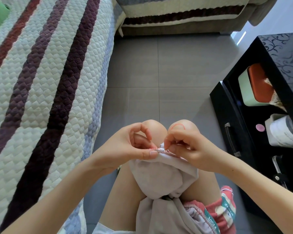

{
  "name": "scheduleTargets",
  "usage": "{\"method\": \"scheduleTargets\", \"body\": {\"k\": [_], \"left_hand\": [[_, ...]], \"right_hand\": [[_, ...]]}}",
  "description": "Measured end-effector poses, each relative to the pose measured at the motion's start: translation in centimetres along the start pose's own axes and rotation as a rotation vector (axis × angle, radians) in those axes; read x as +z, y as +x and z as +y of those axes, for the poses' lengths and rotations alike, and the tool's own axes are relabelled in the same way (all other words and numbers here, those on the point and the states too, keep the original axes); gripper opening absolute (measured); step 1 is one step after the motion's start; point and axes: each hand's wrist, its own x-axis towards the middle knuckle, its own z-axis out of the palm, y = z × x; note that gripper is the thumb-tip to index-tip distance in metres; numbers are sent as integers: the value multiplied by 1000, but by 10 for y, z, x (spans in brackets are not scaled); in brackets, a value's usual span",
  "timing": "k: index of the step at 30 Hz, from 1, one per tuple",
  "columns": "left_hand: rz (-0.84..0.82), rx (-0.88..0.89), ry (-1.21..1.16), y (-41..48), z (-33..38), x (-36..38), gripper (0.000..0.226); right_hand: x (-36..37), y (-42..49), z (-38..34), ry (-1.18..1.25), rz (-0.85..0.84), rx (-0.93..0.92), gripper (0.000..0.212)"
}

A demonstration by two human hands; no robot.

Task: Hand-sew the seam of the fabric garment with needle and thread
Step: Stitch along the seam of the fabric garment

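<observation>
One pale garment [159,176] lies on our lap, with its seam [156,150] held up near our knees. Our left hand [125,146] pinches the seam. The fingers of our right hand [189,147] pinch the tiny needle [166,149] at the cloth, and red thread [178,124] loops above them. We think a stitch is half made. Next, push the needle through and pull the thread snug, gently. A striped sofa [41,81] sits beside us.

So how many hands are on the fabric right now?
2. The left hand pinches the garment at its seam edge; the right hand pinches the needle just right of it.
</observation>
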Motion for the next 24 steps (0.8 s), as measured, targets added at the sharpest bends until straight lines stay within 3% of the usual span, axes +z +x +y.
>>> {"method": "scheduleTargets", "body": {"k": [10,21,24], "left_hand": [[-23,21,-19,0,0,0,32],[-18,29,-11,-2,4,6,33],[-8,26,4,-4,5,10,40]], "right_hand": [[6,-6,0,199,-2,29,8],[6,-7,-5,208,4,16,12],[8,-10,-10,355,-46,53,8]]}}
